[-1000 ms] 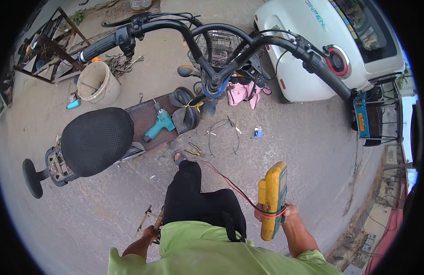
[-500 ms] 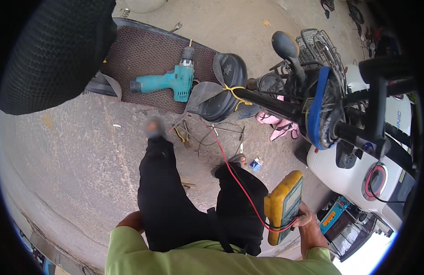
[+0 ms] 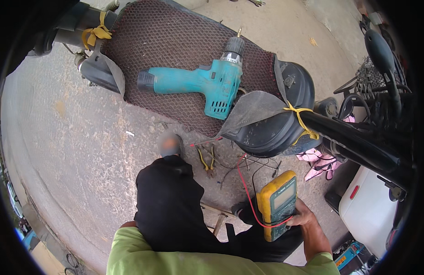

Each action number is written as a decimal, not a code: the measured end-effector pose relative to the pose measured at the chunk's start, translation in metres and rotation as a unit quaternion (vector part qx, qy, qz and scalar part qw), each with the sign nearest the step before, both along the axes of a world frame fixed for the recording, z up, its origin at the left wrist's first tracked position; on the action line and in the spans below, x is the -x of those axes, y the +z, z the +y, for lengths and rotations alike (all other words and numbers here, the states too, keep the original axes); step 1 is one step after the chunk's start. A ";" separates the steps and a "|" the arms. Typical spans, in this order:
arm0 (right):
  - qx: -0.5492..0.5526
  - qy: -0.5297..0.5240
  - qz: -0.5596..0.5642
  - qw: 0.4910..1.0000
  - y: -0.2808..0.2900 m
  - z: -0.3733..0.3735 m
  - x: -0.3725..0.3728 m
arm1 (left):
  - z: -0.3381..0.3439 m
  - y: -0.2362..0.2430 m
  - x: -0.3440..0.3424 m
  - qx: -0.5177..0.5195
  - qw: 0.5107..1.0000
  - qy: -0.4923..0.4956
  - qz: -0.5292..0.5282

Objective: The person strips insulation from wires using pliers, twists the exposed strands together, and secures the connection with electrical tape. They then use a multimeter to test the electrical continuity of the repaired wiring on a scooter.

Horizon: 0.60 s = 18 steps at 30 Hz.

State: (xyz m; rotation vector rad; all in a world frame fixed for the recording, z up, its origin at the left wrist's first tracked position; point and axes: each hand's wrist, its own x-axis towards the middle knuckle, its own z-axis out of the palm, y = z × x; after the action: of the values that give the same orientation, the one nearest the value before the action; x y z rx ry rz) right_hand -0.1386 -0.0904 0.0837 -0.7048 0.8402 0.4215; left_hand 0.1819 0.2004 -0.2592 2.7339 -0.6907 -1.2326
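My right hand is closed around the side of a multimeter with a yellow case and a dark green face. The meter is held upright above my right thigh. A red test lead loops across its lower face and runs forward to the floor mat's edge; a black lead runs near it. Only a sliver of my left arm shows beside my left thigh, and its hand is hidden. Beyond my knees, a teal cordless drill with a bit in its chuck lies on the scooter's brown mesh floor mat.
Yellow-handled pliers and thin metal tools lie on the concrete below the mat. The scooter's black steering column, tied with a yellow strip, rises at the right. A white scooter body stands behind it, near pink cloth.
My view has come closer to the scooter, so the drill and mat look larger. My right hand still holds the multimeter, whose face is turned more toward me.
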 end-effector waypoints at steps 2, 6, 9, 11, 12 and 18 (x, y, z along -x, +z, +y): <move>0.012 0.036 -0.056 0.998 -0.033 0.003 -0.001 | -0.004 -0.010 -0.010 0.000 1.000 -0.012 -0.017; 0.096 0.136 -0.083 0.983 -0.081 0.007 0.008 | 0.005 -0.029 -0.016 0.018 0.998 -0.053 -0.024; 0.284 0.244 -0.082 0.923 -0.066 0.019 -0.025 | 0.039 -0.021 -0.031 0.026 0.997 -0.067 -0.028; 0.350 0.248 -0.054 0.902 -0.074 0.035 0.003 | 0.058 -0.015 -0.031 0.032 0.996 -0.079 -0.020; 0.351 0.236 -0.060 0.904 -0.072 0.043 0.008 | 0.075 -0.006 -0.039 0.040 0.996 -0.071 -0.020; 0.343 0.196 -0.034 0.918 -0.047 0.085 0.029 | 0.148 0.054 -0.093 0.141 0.990 0.020 -0.018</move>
State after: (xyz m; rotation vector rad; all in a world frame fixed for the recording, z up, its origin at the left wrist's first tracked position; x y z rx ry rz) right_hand -0.1676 -0.0049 0.0362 -1.5499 0.7779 0.4558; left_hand 0.2749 0.3487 -0.2053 2.5297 -0.7457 -0.9945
